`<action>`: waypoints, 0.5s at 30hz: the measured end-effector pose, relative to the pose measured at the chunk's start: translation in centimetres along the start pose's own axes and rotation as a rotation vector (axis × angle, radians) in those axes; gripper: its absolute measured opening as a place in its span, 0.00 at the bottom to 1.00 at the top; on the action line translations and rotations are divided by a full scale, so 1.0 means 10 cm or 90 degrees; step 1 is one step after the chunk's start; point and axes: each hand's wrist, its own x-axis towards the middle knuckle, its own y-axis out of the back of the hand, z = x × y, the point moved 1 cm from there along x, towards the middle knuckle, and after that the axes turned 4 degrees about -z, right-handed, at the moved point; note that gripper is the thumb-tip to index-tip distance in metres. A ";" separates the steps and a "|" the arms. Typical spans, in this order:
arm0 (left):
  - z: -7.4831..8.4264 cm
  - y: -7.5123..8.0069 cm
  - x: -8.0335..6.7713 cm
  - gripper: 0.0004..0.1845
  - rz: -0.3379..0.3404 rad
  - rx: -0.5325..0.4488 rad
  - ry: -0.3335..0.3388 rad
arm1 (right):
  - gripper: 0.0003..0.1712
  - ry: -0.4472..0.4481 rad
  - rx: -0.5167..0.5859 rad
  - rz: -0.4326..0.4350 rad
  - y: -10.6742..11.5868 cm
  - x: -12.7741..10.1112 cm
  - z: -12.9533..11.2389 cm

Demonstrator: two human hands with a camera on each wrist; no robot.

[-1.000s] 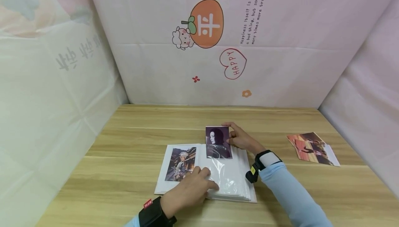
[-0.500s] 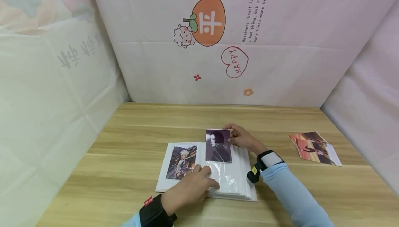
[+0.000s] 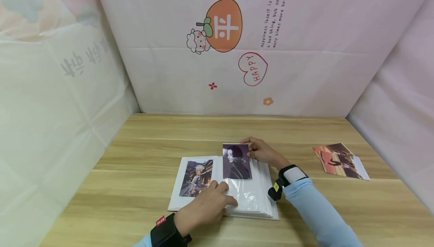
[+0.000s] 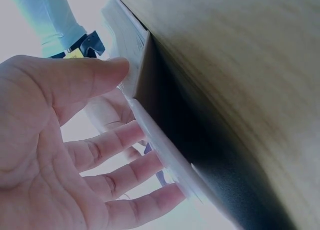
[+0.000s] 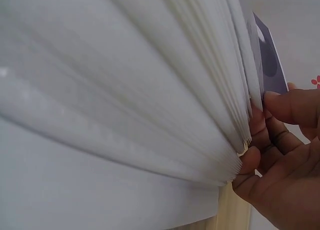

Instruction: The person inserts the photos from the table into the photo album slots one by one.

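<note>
Lying low in the middle on a wooden table (image 3: pixel 142 156) by pink walls (image 3: pixel 322 32), a photo album (image 3: pixel 203 205), flat left hand (image 3: pixel 203 207) pressing, right hand (image 3: pixel 262 152) pinching a dark photo (image 3: pixel 236 161).

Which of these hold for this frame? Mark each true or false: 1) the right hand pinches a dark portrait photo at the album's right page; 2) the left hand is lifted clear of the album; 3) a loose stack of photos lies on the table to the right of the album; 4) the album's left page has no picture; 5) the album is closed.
1) True: the right hand pinches the dark portrait photo over the right page.
2) False: the left hand rests on the album, fingers on the clear sleeve.
3) True: the loose photos lie on the table, apart from the album.
4) False: the left page shows a costumed-figure picture.
5) False: the album lies open.
</note>
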 end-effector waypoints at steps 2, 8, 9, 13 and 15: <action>0.00 0.00 0.00 0.20 0.000 -0.002 0.000 | 0.26 0.000 0.000 0.001 0.00 0.00 -0.01; 0.00 -0.01 -0.01 0.19 0.000 -0.003 0.004 | 0.24 0.006 -0.019 0.003 -0.01 -0.02 -0.01; 0.00 -0.01 -0.01 0.19 0.001 0.000 0.003 | 0.24 0.008 -0.022 0.003 -0.01 -0.02 -0.01; 0.00 -0.02 -0.01 0.19 0.007 0.007 0.001 | 0.23 0.012 -0.016 0.000 -0.01 -0.04 -0.02; 0.00 -0.02 -0.01 0.19 0.010 0.005 -0.002 | 0.22 0.018 -0.016 -0.004 -0.02 -0.08 -0.11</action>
